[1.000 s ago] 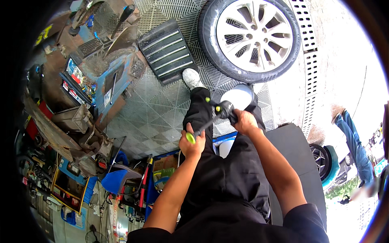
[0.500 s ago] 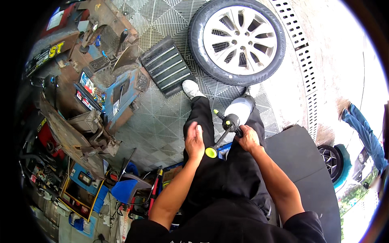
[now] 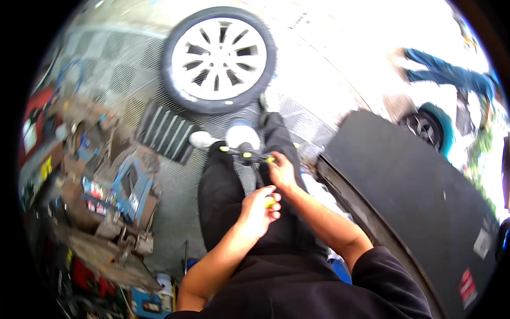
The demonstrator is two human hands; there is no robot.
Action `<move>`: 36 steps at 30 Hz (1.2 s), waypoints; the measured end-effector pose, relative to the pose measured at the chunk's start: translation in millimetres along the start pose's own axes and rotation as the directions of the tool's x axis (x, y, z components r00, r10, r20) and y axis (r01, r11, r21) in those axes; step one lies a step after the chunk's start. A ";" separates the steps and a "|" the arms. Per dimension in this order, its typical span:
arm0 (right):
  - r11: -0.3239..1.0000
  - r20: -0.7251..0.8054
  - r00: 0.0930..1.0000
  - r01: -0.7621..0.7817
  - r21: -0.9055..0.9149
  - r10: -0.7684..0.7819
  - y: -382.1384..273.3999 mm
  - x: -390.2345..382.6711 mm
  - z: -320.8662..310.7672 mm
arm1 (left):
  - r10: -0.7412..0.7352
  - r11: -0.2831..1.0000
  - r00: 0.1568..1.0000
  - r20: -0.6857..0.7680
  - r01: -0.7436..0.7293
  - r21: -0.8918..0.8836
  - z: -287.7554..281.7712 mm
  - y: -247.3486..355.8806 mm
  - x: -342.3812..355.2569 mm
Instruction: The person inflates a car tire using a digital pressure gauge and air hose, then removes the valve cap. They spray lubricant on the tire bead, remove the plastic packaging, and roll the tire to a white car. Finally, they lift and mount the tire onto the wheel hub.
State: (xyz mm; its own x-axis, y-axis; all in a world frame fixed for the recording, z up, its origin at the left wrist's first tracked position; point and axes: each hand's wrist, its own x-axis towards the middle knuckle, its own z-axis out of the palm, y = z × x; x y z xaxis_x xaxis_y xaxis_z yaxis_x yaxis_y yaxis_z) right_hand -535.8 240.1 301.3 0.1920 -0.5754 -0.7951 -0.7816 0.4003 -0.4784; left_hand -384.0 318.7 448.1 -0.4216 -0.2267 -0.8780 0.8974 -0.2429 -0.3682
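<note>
A pump sprayer with a white translucent bottle (image 3: pixel 240 131), black head (image 3: pixel 247 155) and yellow-green fittings is between the black-trousered legs. My left hand (image 3: pixel 255 215) is closed round the yellow-green end (image 3: pixel 270 202) of its rod, below the head. Higher and to the right, my right hand (image 3: pixel 282 173) grips the sprayer at the side of its head, beside another yellow-green fitting. The picture is blurred, so the exact finger contacts are unclear.
A wheel (image 3: pixel 218 95) lies beyond my feet, beside a ribbed black pad (image 3: pixel 162 130). Grimy machinery and tools (image 3: pixel 127 186) crowd the left. A dark board (image 3: pixel 404 186) runs along the right, near another wheel (image 3: pixel 427 127) and a person's blue-jeaned legs (image 3: pixel 446 77).
The view has swung, with more of the dark board showing. My left hand, off the rod half a second ago, is back on its end, and my hands are closer together.
</note>
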 end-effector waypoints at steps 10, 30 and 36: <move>0.761 0.646 0.682 -0.604 0.235 0.342 42.6 -21.7 -74.8 | -0.160 0.609 0.985 0.060 0.051 0.792 13.6 -49.1 64.3; 0.737 -0.104 0.953 -0.288 -0.612 0.286 373.6 71.7 -264.6 | 0.782 0.092 0.571 -0.248 0.287 0.953 -274.3 -90.2 61.1; 0.301 -0.119 0.937 -0.224 -0.927 0.328 438.9 38.9 -330.2 | 0.722 0.353 0.577 -0.382 0.167 0.921 -306.1 -78.5 72.8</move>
State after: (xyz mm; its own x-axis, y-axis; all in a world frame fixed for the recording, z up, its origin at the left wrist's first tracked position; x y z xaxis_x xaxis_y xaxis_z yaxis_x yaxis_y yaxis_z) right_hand -1067.3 157.8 183.5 -0.1475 -0.4929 -0.8575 -0.8287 -0.4118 0.3792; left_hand -445.3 610.0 319.4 0.4547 0.0537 -0.8890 0.1264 -0.9920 0.0048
